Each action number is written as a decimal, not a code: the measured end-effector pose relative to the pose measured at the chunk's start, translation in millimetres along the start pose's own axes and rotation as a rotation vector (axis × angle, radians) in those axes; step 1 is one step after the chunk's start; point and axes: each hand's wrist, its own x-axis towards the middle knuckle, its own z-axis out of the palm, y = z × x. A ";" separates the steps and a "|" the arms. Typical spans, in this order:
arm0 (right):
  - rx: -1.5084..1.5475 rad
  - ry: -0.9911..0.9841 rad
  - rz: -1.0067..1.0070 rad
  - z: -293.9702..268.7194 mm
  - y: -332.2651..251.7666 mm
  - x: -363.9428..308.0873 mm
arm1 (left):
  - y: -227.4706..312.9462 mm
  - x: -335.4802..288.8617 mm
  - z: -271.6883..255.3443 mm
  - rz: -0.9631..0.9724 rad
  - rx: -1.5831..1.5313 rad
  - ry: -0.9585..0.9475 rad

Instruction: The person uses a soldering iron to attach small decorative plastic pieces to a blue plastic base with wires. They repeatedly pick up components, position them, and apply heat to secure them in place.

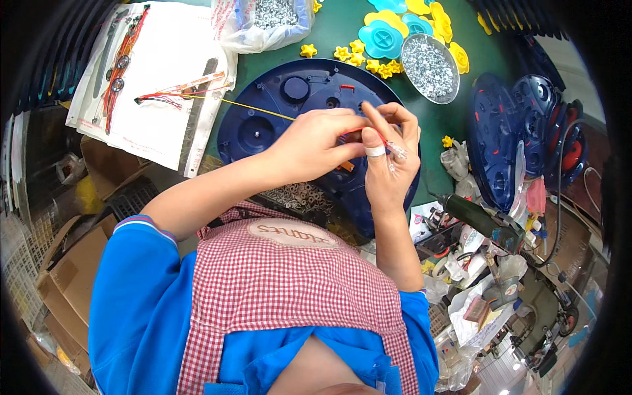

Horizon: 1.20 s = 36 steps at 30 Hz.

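My left hand [319, 141] and my right hand [393, 155] meet above a dark blue round plastic housing [240, 141]. Thin red wires [344, 137] show between the closed fingers of both hands. A white band of tape wraps my right thumb, and whitish clear strands [397, 151] lie against that palm; I cannot make out what they are. From my left hand a yellow wire [257, 108] stretches left to a bundle of coloured wires [172, 96] on white sheets. Posts, round recesses and a red piece show inside the housing; my hands hide its middle.
An oval tray of screws [429, 69] and a bagged box of screws [276, 13] stand at the back, with yellow star-shaped parts [341, 53] between. More blue housings [492, 141] stack at the right, near a dark green power driver [471, 214]. More small metal parts [299, 199] lie before my apron.
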 end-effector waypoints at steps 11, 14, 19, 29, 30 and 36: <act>-0.502 -0.017 -0.612 -27.9 36.7 23.2 | -5.8 18.8 -6.7 -0.373 -0.160 -0.107; -0.478 -0.092 -0.660 -18.4 34.8 32.1 | -4.5 9.4 -8.7 -0.154 0.066 -0.036; -0.107 -0.232 -0.173 -5.5 33.9 25.0 | -8.1 0.5 -27.1 0.109 0.711 0.229; 0.204 -0.263 0.215 8.3 35.6 22.7 | -25.6 6.4 -30.0 0.236 0.704 0.253; 0.190 -0.290 0.236 8.6 30.5 26.8 | -26.9 5.4 -30.4 0.239 0.714 0.257; -0.043 -0.418 -0.029 6.0 24.6 38.8 | -35.4 3.9 -30.5 0.329 0.851 0.273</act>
